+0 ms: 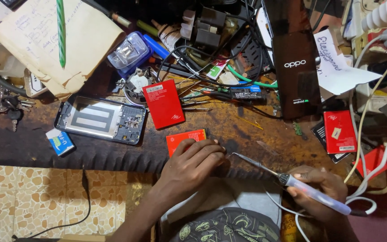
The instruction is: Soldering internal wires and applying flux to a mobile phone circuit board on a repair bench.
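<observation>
My left hand (193, 163) rests on a small orange-red battery pack (183, 138) at the near edge of the dark workbench (229, 127), fingers curled over its lower part. My right hand (316, 186) grips a soldering iron (312, 193) with a translucent handle and white cable. Its metal tip (237, 155) points left and sits just right of my left fingertips. A larger red battery (163, 104) lies behind the small one. An opened phone frame (101, 119) lies to the left.
A black phone back cover (294, 58) stands at the rear, with tangled cables, tweezers and chargers (211, 67) beside it. More red batteries (339, 132) lie right. Keys (5, 105), a brown envelope (45, 40) and a green pen (61, 31) lie left. Tiled floor (32, 197) below.
</observation>
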